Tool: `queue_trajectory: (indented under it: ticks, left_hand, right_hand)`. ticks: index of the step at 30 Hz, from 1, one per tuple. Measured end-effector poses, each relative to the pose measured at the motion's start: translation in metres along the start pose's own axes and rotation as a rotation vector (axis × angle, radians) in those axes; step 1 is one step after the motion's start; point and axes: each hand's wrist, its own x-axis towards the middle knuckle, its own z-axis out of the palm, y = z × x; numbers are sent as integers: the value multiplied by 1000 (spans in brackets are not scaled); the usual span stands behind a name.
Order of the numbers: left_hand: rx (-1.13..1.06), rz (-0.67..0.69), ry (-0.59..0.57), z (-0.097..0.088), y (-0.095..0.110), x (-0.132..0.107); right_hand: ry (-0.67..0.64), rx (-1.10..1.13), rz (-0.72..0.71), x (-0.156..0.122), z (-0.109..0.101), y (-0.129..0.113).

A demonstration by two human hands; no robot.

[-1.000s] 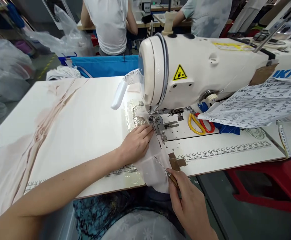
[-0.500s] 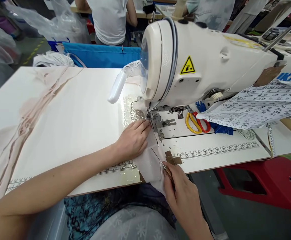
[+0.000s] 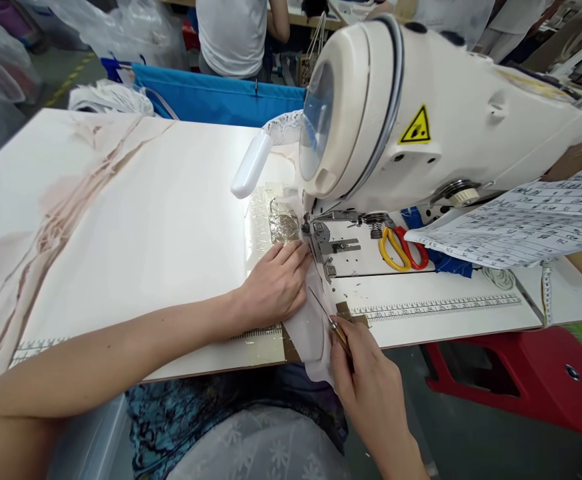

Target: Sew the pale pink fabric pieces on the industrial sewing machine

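Pale pink fabric [image 3: 305,333] runs from under the sewing machine's needle area [image 3: 307,225] down over the table's front edge. My left hand [image 3: 277,283] presses on this fabric just in front of the presser foot, fingers close together and bent; whether the thumb pinches the cloth is hidden. In my right hand [image 3: 368,373] is an awl [image 3: 339,333] with a wooden handle, held between thumb and fingers. Its thin metal tip points up and left, over the fabric. The same hand is beside the hanging edge of the cloth.
The white sewing machine [image 3: 451,113] overhangs the right side. Behind my hands lie scissors [image 3: 403,250] and blue cloth scraps [image 3: 448,262]. A printed paper [image 3: 521,217] hangs off the machine. More pink fabric [image 3: 65,233] lies at left. A red stool [image 3: 545,380] stands at right.
The view has shifted, so the machine appears larger and farther right. Both hands keep nearly the same places on the fabric, and the awl still points up and left.
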Motion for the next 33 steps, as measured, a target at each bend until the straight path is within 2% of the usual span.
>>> queue_trajectory:
  ticks: [21,27,33]
  left_hand:
    - [16,28,-11,-3,3,-2]
    - [22,-22,6,-1,-3,1]
    - [29,-86,-34,-4,-8,7]
  right_hand:
    - [3,-88,-66,16,5,-2]
    - [4,-67,-51,26,8,-4]
    - [33,-60,-51,37,13,-4]
